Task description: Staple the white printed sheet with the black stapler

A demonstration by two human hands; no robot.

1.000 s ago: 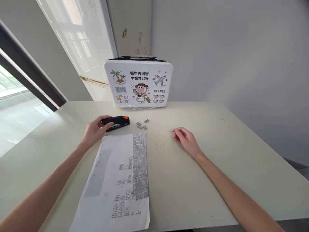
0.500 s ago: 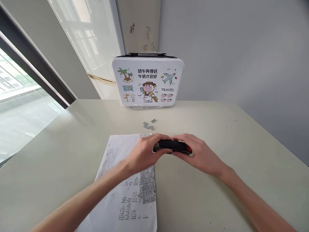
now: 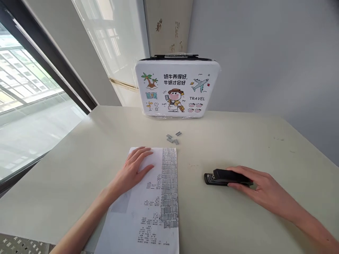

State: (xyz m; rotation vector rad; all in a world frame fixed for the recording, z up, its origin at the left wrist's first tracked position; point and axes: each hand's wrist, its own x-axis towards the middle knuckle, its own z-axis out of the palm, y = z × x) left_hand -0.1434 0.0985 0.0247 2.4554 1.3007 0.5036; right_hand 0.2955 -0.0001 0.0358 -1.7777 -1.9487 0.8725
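Note:
Under my left hand [image 3: 136,169] lies a stack of printed paper [image 3: 143,218]; the fingers rest flat and apart on its upper left part. Dense rows of staples [image 3: 169,183] run down the right edge of the top sheet. To the right of the paper, my right hand [image 3: 261,188] grips a black stapler [image 3: 230,176] by its rear end, thumb on the near side and fingers on the far side. The stapler's nose points left, with a gap between its upper arm and base at the front. Several small strips of staples [image 3: 173,138] lie just beyond the paper's top edge.
A white case [image 3: 177,86] with cartoon prints and a black handle stands upright at the back of the pale table [image 3: 79,169]. Behind it are a glossy white cabinet [image 3: 106,38] and a grey wall [image 3: 265,53]. A window [image 3: 29,77] is on the left.
Both hands held the stapler above the paper's right edge. My left hand has let go and moved down onto the paper; my right hand has carried the stapler right, to the table.

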